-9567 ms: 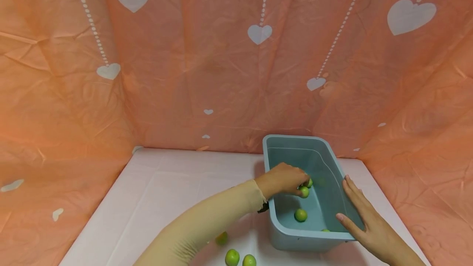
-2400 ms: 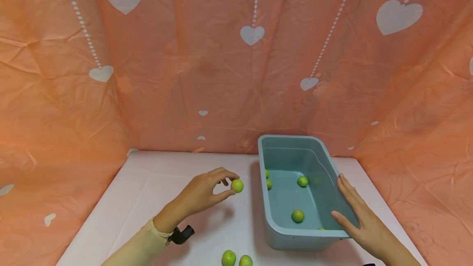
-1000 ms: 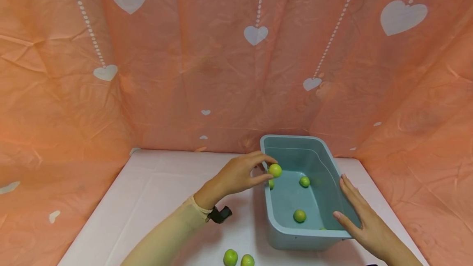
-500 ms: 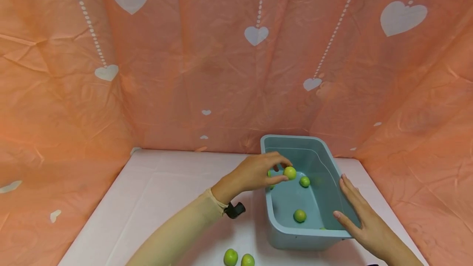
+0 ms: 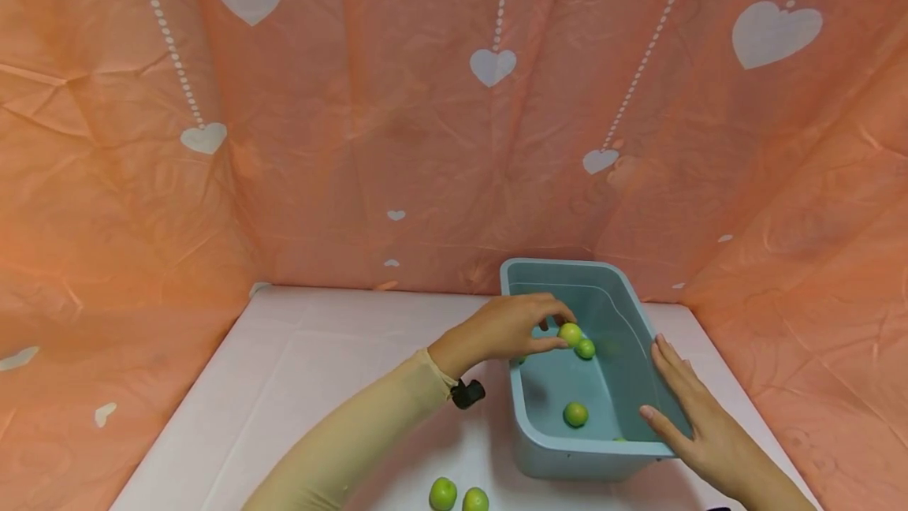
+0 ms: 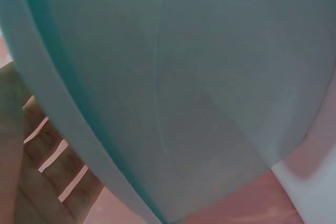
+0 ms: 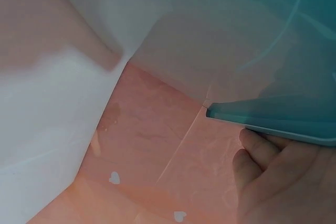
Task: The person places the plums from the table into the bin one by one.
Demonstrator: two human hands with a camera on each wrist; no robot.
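My left hand [image 5: 511,326] hangs over the left rim of a blue-grey plastic bin [image 5: 528,436]. Between thumb and fingers it pinches a small round green fruit [image 5: 570,334], lime-like, above the bin floor. Fingers of that hand [image 6: 44,145] show beyond the rim in the left wrist view; the fruit is hidden there. My right hand [image 5: 698,420] rests with straight fingers against the bin's right side, thumb at the near right rim. In the right wrist view, its fingertips [image 7: 257,148] touch the rim's underside. Inside lie similar fruits [image 5: 575,415], some partly hidden.
Two more green fruits [image 5: 443,494] lie on the white table cover [image 5: 340,361] near the front edge, left of the bin. Orange sheeting [image 5: 397,140] with pale hearts stands behind and at both sides, close to the bin's far end.
My left hand has carried the fruit rightward from over the table into the bin's opening. Another fruit that lay on the table 9.6 seconds ago has left its spot. The right hand stays put.
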